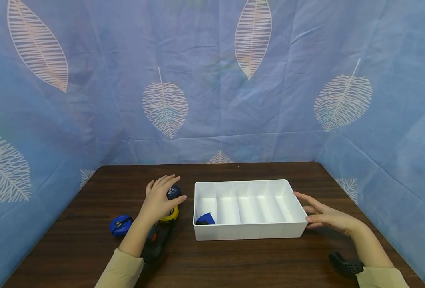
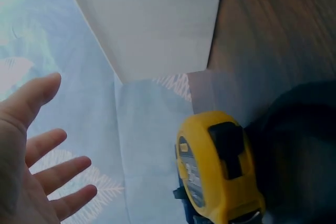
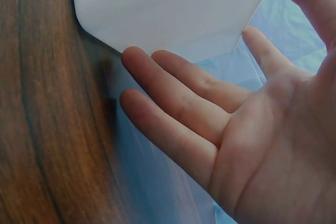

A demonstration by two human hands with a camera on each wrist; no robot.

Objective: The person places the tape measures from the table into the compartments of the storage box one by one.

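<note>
My left hand (image 1: 160, 202) hovers over a small group of tape measures, fingers spread and holding nothing. Partly behind it are a dark blue tape measure (image 1: 174, 192) and a yellow tape measure (image 1: 172, 215). The yellow one (image 2: 220, 166) stands close by in the left wrist view. To the hand's left lies a blue tape measure (image 1: 120, 226). A white divided box (image 1: 248, 232) stands to its right, with a blue object (image 1: 206, 219) in the leftmost compartment. My right hand (image 1: 329, 218) touches the box's right end with extended fingers (image 3: 178, 103).
Beside the left forearm, a dark item with an orange spot (image 1: 154, 237) is partly hidden. A black band (image 1: 345, 264) is on the right wrist. The dark wooden table (image 1: 255, 260) is bordered by blue leaf-patterned cloth (image 1: 212, 112) at the back and sides.
</note>
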